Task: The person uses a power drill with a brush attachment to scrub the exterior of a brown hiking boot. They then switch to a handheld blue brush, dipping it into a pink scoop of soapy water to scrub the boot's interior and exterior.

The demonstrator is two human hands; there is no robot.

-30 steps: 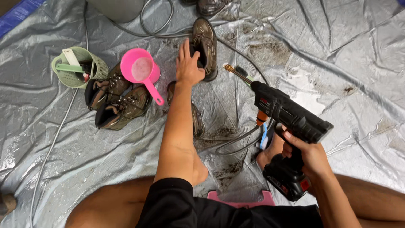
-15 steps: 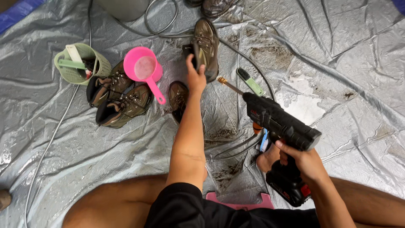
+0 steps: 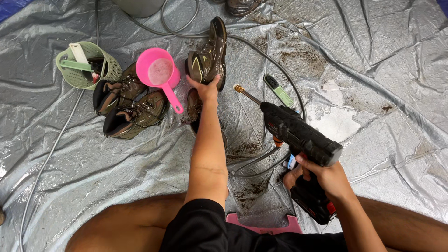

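Left hand [image 3: 205, 88] stretched forward, fingers [image 3: 196, 82] curled over the heel end of a wet shoe [image 3: 210, 53]. Shoe dark brown and glossy, with pale yellow-green trim and laces, lying lengthwise straight ahead of the fingertips on the silver tarp [image 3: 373, 93]. Second shoe [image 3: 193, 106] partly hidden under the wrist, just behind the fingers.

Right hand [image 3: 322, 175] wrapped round the grip of a black spray gun [image 3: 298, 133], fingers closed tight on the handle. Brass nozzle [image 3: 240, 88] pointing up and left, just right of the left fingertips. Small red patch low on the gun's black base; white-and-blue label partly hidden behind the right fingers, not legible.

Just beyond the nozzle, a green brush [image 3: 278, 91] lying flat. Left of the left fingers, a pink scoop [image 3: 161, 74] holding cloudy water, handle angled down toward the hand. Further left, a pair of brown boots [image 3: 128, 105] side by side, then a green basket [image 3: 86, 65] holding a pale-handled tool. Grey hose [image 3: 261, 51] looping past the shoe and behind the gun. Dirt smears on the tarp right of the gun.
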